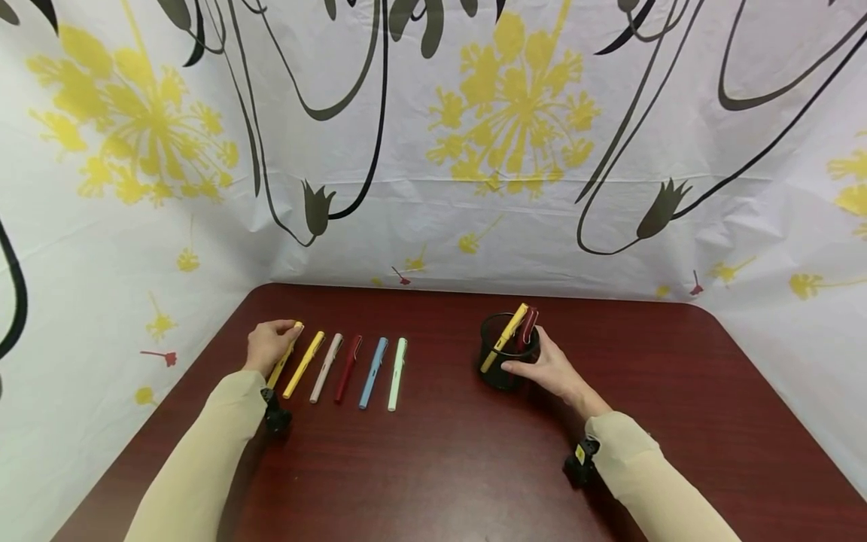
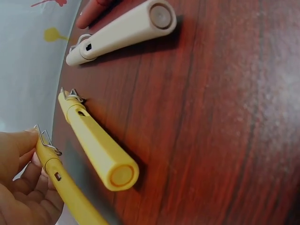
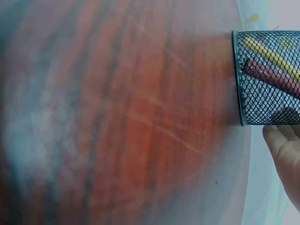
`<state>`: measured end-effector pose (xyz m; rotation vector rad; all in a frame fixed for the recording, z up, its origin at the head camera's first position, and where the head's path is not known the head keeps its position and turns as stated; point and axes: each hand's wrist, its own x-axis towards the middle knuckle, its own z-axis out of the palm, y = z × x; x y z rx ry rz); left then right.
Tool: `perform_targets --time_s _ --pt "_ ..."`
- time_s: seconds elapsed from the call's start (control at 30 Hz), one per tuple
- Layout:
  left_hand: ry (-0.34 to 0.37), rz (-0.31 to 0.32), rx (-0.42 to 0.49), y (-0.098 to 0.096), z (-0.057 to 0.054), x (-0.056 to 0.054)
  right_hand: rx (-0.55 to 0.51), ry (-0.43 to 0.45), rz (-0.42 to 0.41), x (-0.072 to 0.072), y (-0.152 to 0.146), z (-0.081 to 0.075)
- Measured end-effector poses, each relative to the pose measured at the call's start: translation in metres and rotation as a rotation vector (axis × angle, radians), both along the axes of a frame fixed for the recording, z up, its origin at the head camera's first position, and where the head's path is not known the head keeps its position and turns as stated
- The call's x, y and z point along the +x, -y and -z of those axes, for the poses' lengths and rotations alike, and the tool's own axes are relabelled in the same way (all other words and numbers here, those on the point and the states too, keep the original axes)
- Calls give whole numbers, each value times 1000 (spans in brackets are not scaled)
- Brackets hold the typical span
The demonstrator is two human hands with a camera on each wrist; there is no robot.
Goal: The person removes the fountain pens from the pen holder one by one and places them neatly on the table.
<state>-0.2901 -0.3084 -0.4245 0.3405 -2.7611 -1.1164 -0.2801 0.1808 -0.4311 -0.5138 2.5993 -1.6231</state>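
At the left end of a row of pens, my left hand point(image 1: 269, 346) pinches a yellow pen point(image 2: 63, 185) by its clip end between thumb and fingers. Beside it lies a second yellow pen point(image 1: 303, 366), and then a pale pink pen point(image 1: 327, 368). My right hand point(image 1: 552, 366) grips a black mesh pen cup point(image 1: 500, 378), thumb across its near side and fingers round the right, partly hidden. Inside the cup lean a yellow pen point(image 1: 504, 336) and something dark red with clips point(image 1: 527, 328); in the right wrist view a red pen barrel point(image 3: 272, 77) shows through the mesh.
Further right in the row lie a dark red pen point(image 1: 348, 369), a blue pen point(image 1: 373, 373) and a light green pen point(image 1: 397, 374). The reddish-brown table point(image 1: 433, 467) meets a patterned white curtain point(image 1: 406, 150) at its back and sides.
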Motion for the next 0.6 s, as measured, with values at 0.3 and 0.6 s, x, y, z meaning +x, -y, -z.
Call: perform_targets --time_s 0.3,0.6 --pt "-23 -6 -37 0 10 -3 -9 14 -7 2 0 -1" --pt "-46 -20 -63 -4 11 -1 -18 17 -6 2 0 1"
